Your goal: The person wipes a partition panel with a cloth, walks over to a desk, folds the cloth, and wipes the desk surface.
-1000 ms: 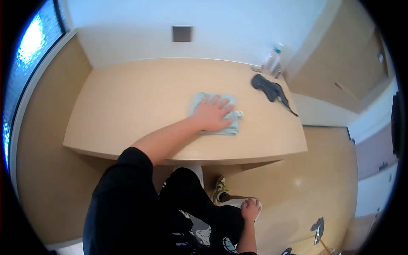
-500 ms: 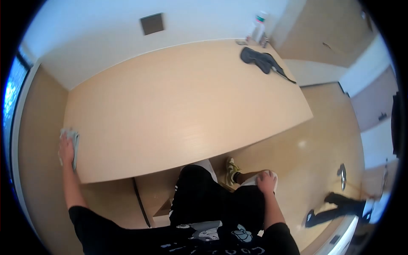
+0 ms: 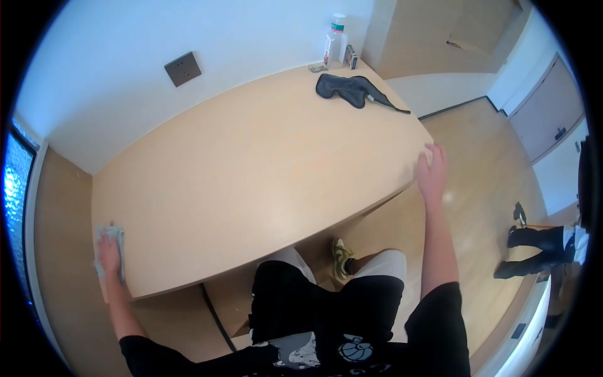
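Pale blue-green cloth (image 3: 120, 239) under the left hand (image 3: 109, 254), at the far left end of the surface (image 3: 251, 182); folds show past the fingers on the right side. Palm down on the cloth; cannot tell whether the fingers grip it or only press. Fingers slightly blurred.

Right hand (image 3: 431, 171) well apart from the cloth, at the opposite end by the right front corner. Holds nothing; thumb and fingers parted, loosely bent. Contact with the edge cannot be made out.

Edges: left end of the surface right at the left hand, with a wood-toned side panel (image 3: 59, 220) just outside it. Front edge bows from near the left hand across to the right hand, the person's knees below it. Room: the surface spreads wide to the right of the left hand and well beyond it toward the wall.

Nearest item to the right hand on the surface: dark grey padded piece (image 3: 342, 88), farther back and leftward, tapering strap pointing toward that hand. Behind it, beyond reach of either hand's present position, a capped bottle (image 3: 336, 49) upright, small box (image 3: 351, 58) beside it. Floor (image 3: 474, 151) to the right of the right hand; another person's dark trousers (image 3: 534, 248) farther out.
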The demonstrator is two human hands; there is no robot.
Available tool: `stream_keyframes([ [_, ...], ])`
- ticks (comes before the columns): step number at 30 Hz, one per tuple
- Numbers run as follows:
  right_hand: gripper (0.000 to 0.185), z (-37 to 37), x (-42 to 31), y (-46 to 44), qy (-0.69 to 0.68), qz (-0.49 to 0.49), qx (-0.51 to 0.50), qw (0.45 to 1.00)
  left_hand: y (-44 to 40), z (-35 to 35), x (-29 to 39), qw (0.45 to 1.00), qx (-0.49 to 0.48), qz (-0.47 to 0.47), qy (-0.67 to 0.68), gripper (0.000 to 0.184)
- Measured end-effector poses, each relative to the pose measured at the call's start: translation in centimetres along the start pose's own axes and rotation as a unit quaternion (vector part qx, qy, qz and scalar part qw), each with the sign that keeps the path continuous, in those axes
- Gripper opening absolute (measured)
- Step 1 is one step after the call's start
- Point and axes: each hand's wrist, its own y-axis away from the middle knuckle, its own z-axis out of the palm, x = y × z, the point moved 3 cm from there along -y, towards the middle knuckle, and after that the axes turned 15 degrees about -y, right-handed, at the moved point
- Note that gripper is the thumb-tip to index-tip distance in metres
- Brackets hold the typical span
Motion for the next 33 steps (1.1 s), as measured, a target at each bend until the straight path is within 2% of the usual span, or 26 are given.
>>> stream_keyframes([
  [3, 0.047, 3.3, 2.4, -4.7, 0.115, 0.026, -0.067, 0.991, 4.5, -4.6, 7.6, 0.993, 0.041, 0.103, 0.042, 0.068],
  [6, 0.063, 5.8, 1.0, -4.7, 0.257, 0.162, -0.140, 0.942, 9.8, -10.3, 16.7, 0.977, 0.059, 0.203, 0.040, 0.071],
  [9, 0.071, 6.4, -0.1, -5.4, 0.286, 0.200, -0.172, 0.921, 13.5, -15.6, 25.5, 0.955, 0.075, 0.281, 0.057, 0.072],
  [15, 0.071, 6.4, -0.6, -5.6, 0.289, 0.209, -0.195, 0.914, 17.2, -24.2, 42.3, 0.899, 0.096, 0.423, 0.055, 0.075],
  [21, 0.070, 6.6, -0.4, -5.5, 0.278, 0.210, -0.199, 0.916, 20.7, -29.5, 56.2, 0.846, 0.147, 0.506, 0.077, 0.073],
  [27, 0.071, 6.5, -0.8, -5.6, 0.272, 0.215, -0.197, 0.917, 22.8, -32.4, 63.7, 0.827, 0.146, 0.530, 0.117, 0.074],
  [33, 0.071, 6.2, -0.2, -6.1, 0.264, 0.214, -0.189, 0.921, 23.2, -32.8, 65.2, 0.826, 0.142, 0.531, 0.127, 0.074],
])
